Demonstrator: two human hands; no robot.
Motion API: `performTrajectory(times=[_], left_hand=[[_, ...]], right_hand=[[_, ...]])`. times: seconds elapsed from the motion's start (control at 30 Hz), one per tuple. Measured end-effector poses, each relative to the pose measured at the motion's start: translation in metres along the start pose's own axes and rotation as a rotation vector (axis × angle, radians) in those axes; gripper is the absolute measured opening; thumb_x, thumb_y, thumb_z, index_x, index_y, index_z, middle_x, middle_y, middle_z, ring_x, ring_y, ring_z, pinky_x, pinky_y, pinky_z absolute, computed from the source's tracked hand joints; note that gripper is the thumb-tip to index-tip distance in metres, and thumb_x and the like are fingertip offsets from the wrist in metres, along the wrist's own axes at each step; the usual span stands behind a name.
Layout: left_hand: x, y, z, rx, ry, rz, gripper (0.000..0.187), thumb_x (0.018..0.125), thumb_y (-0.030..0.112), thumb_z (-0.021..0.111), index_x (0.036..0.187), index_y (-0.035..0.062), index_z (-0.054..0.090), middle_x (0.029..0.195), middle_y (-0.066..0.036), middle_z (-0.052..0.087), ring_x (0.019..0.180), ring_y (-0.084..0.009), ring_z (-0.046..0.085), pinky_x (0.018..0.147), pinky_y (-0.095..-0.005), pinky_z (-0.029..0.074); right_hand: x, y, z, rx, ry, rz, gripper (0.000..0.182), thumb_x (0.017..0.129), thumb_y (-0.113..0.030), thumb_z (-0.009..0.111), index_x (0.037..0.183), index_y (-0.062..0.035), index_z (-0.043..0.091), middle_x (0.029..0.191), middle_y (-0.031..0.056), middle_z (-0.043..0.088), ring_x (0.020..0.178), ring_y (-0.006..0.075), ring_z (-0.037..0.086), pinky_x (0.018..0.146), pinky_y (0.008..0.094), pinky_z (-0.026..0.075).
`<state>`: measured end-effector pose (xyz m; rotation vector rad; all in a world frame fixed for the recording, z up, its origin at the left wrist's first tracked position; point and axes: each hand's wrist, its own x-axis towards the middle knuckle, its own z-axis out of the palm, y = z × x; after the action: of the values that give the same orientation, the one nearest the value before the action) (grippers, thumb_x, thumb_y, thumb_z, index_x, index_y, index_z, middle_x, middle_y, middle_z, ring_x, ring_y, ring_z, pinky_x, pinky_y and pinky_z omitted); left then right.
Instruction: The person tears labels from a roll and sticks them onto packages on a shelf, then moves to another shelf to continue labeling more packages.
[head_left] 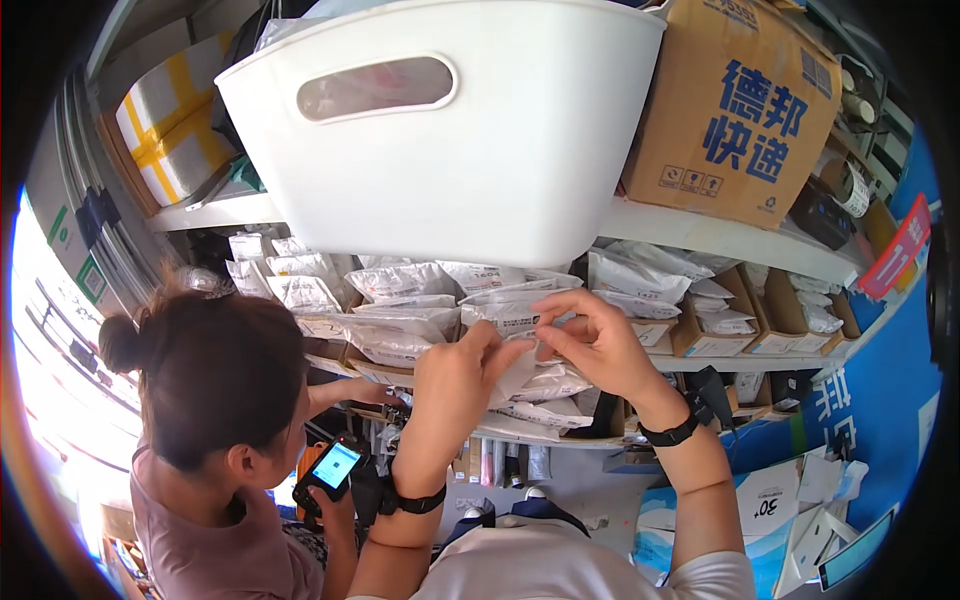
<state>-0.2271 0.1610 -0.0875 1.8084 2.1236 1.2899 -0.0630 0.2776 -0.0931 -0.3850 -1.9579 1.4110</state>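
Both of my hands are raised in front of a shelf of white plastic mailing bags (400,283). My left hand (455,385) is closed in a pinch, thumb toward the right, with a pale sheet-like piece (514,378) right below its fingertips. Close beside it, my right hand (596,345) has its thumb and fingers curled together; I cannot tell what, if anything, is in them. Behind the fingertips lies a mailing bag with dark print (497,318). Each of my wrists wears a black band.
A large white plastic bin (440,170) and a cardboard carton (720,120) stand on the shelf above. At my left, another person (220,400) holds a handheld scanner (333,467) and reaches toward the lower shelf. Cardboard trays (715,340) of bags continue rightward.
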Motion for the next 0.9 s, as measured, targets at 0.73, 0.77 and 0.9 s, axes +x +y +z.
performTrajectory(times=[0.73,0.77,0.9], left_hand=[[0.011,0.001,-0.024,-0.437,-0.087,-0.130,0.020,0.093,0.004,0.063,0.113,-0.0026,0.064,0.092,-0.014,0.071,0.068,-0.0111,0.061,0.064,-0.0244,0.050],[0.014,-0.001,-0.021,-0.436,-0.086,-0.128,0.020,0.093,0.004,0.063,0.113,-0.0026,0.064,0.092,-0.014,0.071,0.068,-0.0111,0.061,0.064,-0.0244,0.050],[0.024,0.001,-0.011,-0.284,-0.131,0.094,0.032,0.091,0.000,0.062,0.122,0.0015,0.058,0.078,-0.010,0.061,0.063,-0.0139,0.052,0.061,-0.0274,0.046]], right_hand=[[0.011,0.024,-0.024,-0.858,0.038,-0.446,0.018,0.081,0.000,0.064,0.099,-0.0013,0.064,0.100,0.0116,0.059,0.090,0.0324,0.058,0.079,0.0395,0.050],[0.010,0.021,-0.025,-0.858,0.039,-0.449,0.018,0.081,0.000,0.064,0.099,-0.0013,0.064,0.100,0.0116,0.059,0.090,0.0324,0.058,0.079,0.0395,0.050],[0.009,0.016,-0.025,-0.681,-0.079,-0.213,0.018,0.088,-0.002,0.057,0.104,0.0008,0.063,0.096,0.0163,0.064,0.088,0.0346,0.062,0.081,0.0418,0.051]])
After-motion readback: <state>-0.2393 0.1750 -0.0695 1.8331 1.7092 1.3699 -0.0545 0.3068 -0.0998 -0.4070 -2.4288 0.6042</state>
